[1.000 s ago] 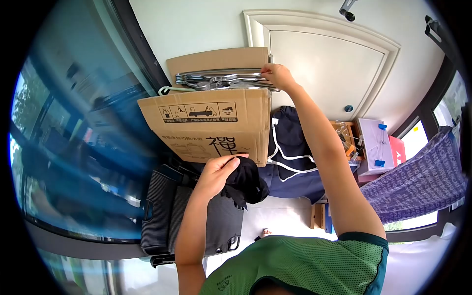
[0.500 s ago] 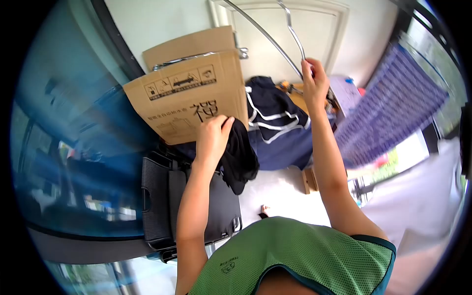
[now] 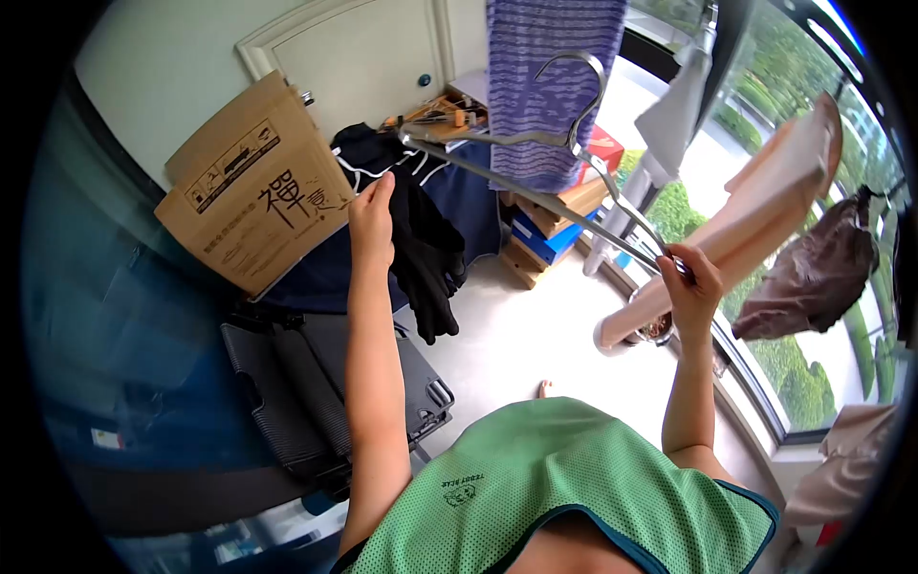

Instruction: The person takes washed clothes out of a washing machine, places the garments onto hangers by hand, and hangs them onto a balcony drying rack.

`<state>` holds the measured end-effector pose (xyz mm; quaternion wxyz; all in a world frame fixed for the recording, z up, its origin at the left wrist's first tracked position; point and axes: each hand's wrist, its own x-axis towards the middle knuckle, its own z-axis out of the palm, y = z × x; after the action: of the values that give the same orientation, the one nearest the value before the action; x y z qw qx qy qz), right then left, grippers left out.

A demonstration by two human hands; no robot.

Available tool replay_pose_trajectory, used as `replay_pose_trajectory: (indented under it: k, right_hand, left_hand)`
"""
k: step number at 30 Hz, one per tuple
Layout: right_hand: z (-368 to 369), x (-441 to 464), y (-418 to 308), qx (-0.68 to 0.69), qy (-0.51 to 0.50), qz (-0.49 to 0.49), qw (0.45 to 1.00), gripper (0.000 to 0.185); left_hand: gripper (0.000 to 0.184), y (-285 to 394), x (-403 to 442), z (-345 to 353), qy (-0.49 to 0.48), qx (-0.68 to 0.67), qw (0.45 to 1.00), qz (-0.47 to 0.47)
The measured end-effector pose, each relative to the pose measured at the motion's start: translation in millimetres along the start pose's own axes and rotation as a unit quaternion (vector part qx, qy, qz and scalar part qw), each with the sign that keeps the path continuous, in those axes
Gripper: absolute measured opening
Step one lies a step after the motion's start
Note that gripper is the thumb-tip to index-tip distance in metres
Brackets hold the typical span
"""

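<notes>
My left hand is closed on a black garment, which hangs down beside the cardboard box. My right hand grips one end corner of a metal clothes hanger. The hanger is held out in front of me, its hook pointing up and its far corner reaching towards the black garment. Nothing hangs on it. Behind the garment, dark clothing with white trim lies on a surface draped in dark blue cloth.
A large cardboard box stands at the left, above a black folding chair or case. A purple patterned towel, a peach cloth and a brown garment hang near the window. Stacked boxes stand on the floor.
My view has turned right, towards the window. My right hand has lowered and brought the whole hanger into view. The left hand still holds the black garment.
</notes>
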<state>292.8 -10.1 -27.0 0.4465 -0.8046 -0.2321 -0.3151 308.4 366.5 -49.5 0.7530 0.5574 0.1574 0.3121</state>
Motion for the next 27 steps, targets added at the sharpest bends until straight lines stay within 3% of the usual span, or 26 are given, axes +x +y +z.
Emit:
replay_pose_trajectory:
  k: [2, 6, 8, 11, 16, 18, 21, 24, 25, 27]
  right_hand:
    - [-47.9, -16.0, -5.1, -0.039, -0.012, -0.012, 0.999, 0.015]
    - [-124.8, -38.6, -20.6, -0.103, -0.06, 0.052, 0.992, 0.014]
    - [-155.4, -47.5, -22.9, -0.094, -0.034, 0.028, 0.995, 0.013]
    - [-206.0, -67.0, -21.6, -0.104, -0.029, 0.094, 0.99, 0.013]
    - [-313.4, -106.9, -17.2, -0.113, -0.049, 0.121, 0.985, 0.011]
    - [-356.5, -127.0, -13.9, -0.119, -0.038, 0.119, 0.985, 0.011]
    - [-420.2, -159.9, -10.6, -0.126, -0.019, 0.182, 0.975, 0.008]
    - [-483.9, -199.5, -13.0, -0.116, -0.005, 0.23, 0.966, 0.008]
    - [-502.7, -212.9, -10.9, -0.119, 0.011, 0.227, 0.966, 0.008]
    - [-526.1, -230.9, -16.8, -0.123, 0.038, 0.225, 0.966, 0.008]
  left_hand:
    - [0.033, -21.6, 4.0, -2.0, -0.073, -0.016, 0.997, -0.02]
    - [0.033, 0.5, -58.7, 48.0, -0.081, 0.051, 0.995, 0.0]
    - [0.031, 5.9, -91.8, 75.1, -0.115, 0.033, 0.993, 0.023]
    - [0.029, 4.7, -138.1, 102.3, -0.252, 0.092, 0.963, 0.025]
    - [0.028, 9.6, -223.1, 151.2, -0.349, 0.1, 0.932, -0.018]
    - [0.026, -1.2, -255.4, 174.8, -0.415, 0.082, 0.906, 0.02]
    - [0.025, -12.8, -304.4, 209.5, -0.429, 0.106, 0.896, 0.048]
    - [0.026, -24.5, -347.6, 237.0, -0.452, 0.125, 0.883, 0.005]
    - [0.026, -34.1, -358.6, 246.1, -0.469, 0.103, 0.875, -0.055]
    - [0.025, -46.3, -387.9, 266.2, -0.524, 0.056, 0.85, -0.007]
